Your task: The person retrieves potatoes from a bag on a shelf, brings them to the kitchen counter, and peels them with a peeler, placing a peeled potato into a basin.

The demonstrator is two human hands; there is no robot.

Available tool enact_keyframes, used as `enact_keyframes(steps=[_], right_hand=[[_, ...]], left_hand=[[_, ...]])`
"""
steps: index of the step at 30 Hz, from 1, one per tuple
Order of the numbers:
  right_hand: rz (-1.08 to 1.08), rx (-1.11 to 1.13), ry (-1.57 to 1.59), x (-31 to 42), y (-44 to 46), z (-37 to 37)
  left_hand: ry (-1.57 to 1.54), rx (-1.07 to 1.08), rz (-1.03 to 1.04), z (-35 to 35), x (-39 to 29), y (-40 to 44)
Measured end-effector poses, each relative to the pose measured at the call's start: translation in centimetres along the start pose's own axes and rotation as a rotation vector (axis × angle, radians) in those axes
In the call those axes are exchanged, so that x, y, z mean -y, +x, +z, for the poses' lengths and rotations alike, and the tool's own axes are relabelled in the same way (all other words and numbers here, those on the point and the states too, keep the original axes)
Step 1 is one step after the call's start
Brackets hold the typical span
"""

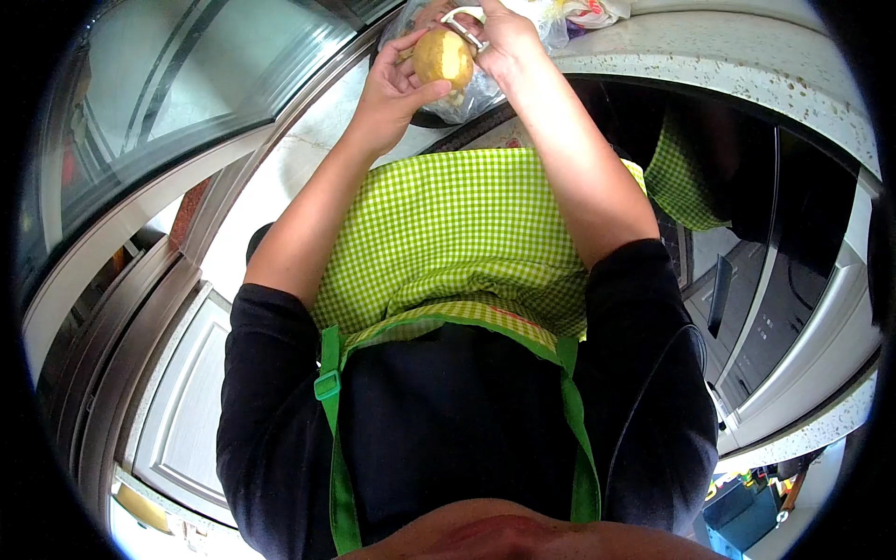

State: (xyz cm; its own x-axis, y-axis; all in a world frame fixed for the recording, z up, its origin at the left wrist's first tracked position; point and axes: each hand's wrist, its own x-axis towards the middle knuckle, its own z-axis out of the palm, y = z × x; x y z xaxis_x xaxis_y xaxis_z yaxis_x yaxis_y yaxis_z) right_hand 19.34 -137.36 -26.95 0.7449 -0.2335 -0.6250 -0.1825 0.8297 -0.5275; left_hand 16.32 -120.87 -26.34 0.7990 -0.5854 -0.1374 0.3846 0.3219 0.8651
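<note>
Near the top of the view, my left hand (397, 89) is wrapped round a potato (442, 61), thumb below it and fingers at its left side. A pale strip on the potato's right side shows bare flesh; the rest has brown-yellow skin. My right hand (504, 39) is closed on a white peeler (466, 25), whose head is beside the potato's upper right. Whether the blade touches the potato is hard to tell. Beneath both hands is a clear plastic bag (467, 101) lining a dark-rimmed container.
A speckled countertop (691, 58) curves along the upper right, with a plastic packet (595, 13) on it. Below that is a glossy black appliance front (747, 177). Sliding glass panels (196, 75) stand at the left, above a white cabinet door (191, 411).
</note>
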Motion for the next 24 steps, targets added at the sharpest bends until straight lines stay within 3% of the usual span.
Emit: enact_keyframes(steps=[2, 5, 10, 12, 22, 24], right_hand=[[0.011, -0.002, 0.028, 0.3, -0.7, 0.4], [-0.086, 0.282, -0.227, 0.4, -2.1, 1.4], [-0.217, 0.316, -0.442, -0.7, -2.5, 1.6], [-0.174, 0.240, -0.273, -0.6, -2.3, 1.6], [-0.019, 0.138, -0.084, -0.3, -1.1, 0.5], [-0.027, -0.058, -0.051, -0.8, -0.2, 0.4]], left_hand=[[-0.032, -0.083, -0.058, -0.2, -0.2, 0.1], [-0.058, -0.207, -0.129, -0.5, -0.4, 0.3], [-0.020, -0.233, -0.148, -0.5, -0.4, 0.2], [0.132, -0.150, -0.055, -0.6, 0.0, 0.0], [0.153, -0.088, 0.002, -0.2, -0.4, 0.0], [0.141, -0.031, 0.031, -0.3, -0.4, -0.1]])
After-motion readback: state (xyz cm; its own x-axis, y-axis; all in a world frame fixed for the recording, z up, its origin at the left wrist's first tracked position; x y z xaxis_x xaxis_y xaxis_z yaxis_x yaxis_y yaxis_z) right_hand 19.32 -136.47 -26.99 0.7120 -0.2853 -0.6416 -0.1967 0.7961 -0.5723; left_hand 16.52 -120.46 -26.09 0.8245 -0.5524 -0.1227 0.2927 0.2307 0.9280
